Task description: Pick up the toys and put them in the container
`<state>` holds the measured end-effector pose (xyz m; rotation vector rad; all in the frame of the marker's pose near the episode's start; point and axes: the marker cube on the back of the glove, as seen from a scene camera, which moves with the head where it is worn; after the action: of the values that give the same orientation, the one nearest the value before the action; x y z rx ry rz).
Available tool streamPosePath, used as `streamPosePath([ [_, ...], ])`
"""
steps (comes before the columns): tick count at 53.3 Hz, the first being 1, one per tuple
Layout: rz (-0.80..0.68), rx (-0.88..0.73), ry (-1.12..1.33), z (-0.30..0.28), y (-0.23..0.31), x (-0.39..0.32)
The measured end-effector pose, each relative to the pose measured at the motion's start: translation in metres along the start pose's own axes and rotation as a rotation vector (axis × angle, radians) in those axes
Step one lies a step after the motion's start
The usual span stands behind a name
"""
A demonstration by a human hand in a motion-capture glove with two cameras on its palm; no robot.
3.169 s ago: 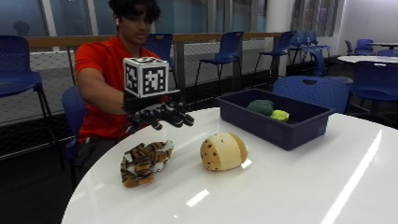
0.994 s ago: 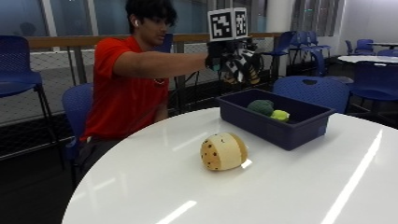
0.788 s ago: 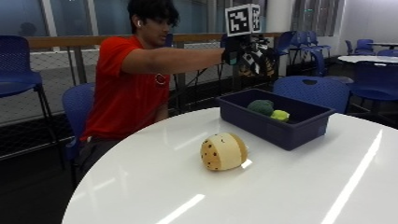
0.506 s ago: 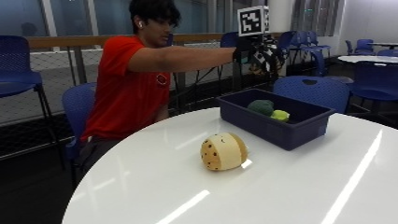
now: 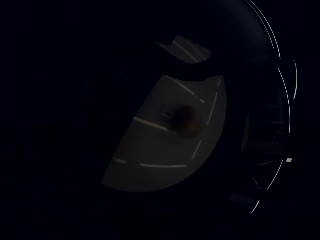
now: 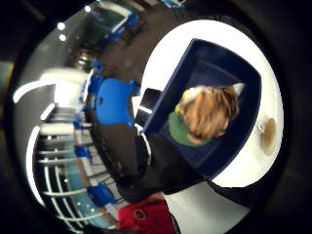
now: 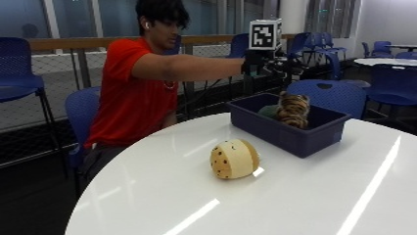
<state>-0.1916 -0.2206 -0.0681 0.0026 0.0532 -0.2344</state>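
In the outside view my gloved right hand hovers above the far end of the dark blue container, fingers relaxed and holding nothing. A striped tiger plush sits upright inside the container, below the hand and apart from it. Beside it a green toy peeks over the rim. A round tan toy with dots lies on the white table in front of the container. The thumb side palm view looks down on the tiger plush, the green toy and the container.
The round white table stretches wide around the tan toy. A blue chair stands just behind the container, and more blue chairs line the railing. The little finger side palm view is dark, showing only the table and the tan toy.
The tiger plush, earlier lying on the table, was carried up and across over the container. It has left my hand and now sits in the container below it.
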Motion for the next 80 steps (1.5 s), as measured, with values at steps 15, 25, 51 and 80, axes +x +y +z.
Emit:
streamPosePath([
  [15,0.089,0.006,0.008,0.008,0.021,0.078],
  [25,0.183,0.012,0.018,0.018,0.033,0.135],
  [51,0.379,-0.077,0.043,0.083,0.051,0.242],
  [80,0.400,-0.237,0.023,0.148,0.044,0.261],
])
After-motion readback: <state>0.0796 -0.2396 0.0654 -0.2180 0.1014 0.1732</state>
